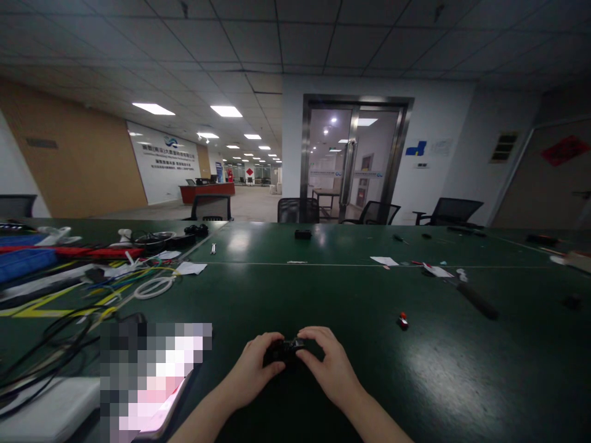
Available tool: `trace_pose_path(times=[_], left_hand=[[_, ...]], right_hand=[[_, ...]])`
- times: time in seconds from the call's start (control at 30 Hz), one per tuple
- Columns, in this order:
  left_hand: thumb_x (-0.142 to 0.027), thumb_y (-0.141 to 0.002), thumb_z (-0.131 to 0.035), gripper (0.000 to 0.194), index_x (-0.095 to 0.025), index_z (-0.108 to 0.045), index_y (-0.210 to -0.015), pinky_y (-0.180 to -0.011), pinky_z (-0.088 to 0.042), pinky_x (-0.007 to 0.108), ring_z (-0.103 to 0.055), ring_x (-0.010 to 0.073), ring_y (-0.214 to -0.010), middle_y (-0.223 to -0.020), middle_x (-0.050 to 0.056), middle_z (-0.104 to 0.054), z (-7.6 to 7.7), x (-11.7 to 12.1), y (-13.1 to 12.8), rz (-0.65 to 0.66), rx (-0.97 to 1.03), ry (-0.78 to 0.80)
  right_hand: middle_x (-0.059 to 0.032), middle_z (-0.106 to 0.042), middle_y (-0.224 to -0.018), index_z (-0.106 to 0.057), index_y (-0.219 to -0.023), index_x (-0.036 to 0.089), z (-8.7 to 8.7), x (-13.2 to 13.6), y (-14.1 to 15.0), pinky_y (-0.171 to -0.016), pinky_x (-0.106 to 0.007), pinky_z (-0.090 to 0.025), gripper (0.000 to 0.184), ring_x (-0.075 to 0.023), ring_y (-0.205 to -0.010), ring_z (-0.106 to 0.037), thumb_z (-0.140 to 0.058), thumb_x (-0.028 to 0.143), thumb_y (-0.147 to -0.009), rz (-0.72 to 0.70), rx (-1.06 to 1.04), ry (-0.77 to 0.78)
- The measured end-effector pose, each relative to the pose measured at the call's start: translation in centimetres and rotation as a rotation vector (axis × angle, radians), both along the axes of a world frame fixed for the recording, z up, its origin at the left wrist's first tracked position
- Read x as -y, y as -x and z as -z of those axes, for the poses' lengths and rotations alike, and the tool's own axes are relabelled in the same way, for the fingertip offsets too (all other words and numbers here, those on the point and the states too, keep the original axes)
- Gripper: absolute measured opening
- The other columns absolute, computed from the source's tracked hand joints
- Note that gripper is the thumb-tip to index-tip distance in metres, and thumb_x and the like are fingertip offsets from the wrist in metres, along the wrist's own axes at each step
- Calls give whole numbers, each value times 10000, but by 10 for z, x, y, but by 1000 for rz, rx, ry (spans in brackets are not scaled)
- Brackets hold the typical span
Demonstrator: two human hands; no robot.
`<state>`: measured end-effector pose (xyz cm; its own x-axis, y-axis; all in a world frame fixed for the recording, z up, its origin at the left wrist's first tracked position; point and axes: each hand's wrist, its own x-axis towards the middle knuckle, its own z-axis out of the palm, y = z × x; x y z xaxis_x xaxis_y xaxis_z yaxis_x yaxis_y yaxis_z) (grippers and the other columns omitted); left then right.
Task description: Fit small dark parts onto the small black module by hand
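Observation:
Between my two hands, low in the middle of the head view, is a small dark object (289, 349); its kind is too dark to make out. My left hand (255, 366) grips its left end, with the thumb on the near side and the fingers on the far side. The right end is pinched the same way by my right hand (329, 363). Dark green tabletop (295, 301) lies under and around the hands. Off to the right of my right hand sits a small red and dark piece (403, 320).
Cables (60, 344), a white coil (154, 287) and blue trays (28, 263) crowd the left side. A pixelated screen device (170, 381) lies beside my left forearm. A black-handled tool (478, 301) and papers (384, 261) lie to the right. A black box (303, 234) stands farther back.

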<state>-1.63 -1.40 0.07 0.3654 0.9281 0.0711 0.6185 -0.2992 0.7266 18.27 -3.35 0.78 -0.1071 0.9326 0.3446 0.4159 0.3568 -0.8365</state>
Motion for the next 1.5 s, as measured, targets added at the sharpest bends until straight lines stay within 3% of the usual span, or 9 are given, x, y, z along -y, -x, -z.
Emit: trace_pose_path(times=[0.53,1.0,1.5], left_hand=[[-218,-753,-580,426,-227,-519,-1175,-988,-354,361,-482,231,-1128,-1192,42,-562,0,0,1,12,16,17],[-234,-761,-587,435,-238,-512,-1190,-972,-366,351,-495,226,-1108,-1196,47,-566,10,-5,5,28,10,-9],[-277,-781,-588,423,-253,-508,-1196,-973,-358,371,-481,236,-1123,-1199,45,-553,14,-6,8,49,52,6]], right_hand=[[-35,-640,-1022,-613,-1061,263,1,-5,-13,-891,-411,-451,316,-231,-999,-573,-590,364,-763,175,-155,-41],[-50,-645,-1021,-607,-1057,236,0,-8,-19,-861,-390,-439,332,-227,-970,-570,-556,426,-790,303,-210,-101],[-53,-638,-1020,-573,-1064,218,8,-15,-25,-844,-380,-441,333,-224,-964,-575,-539,423,-803,363,-287,-105]])
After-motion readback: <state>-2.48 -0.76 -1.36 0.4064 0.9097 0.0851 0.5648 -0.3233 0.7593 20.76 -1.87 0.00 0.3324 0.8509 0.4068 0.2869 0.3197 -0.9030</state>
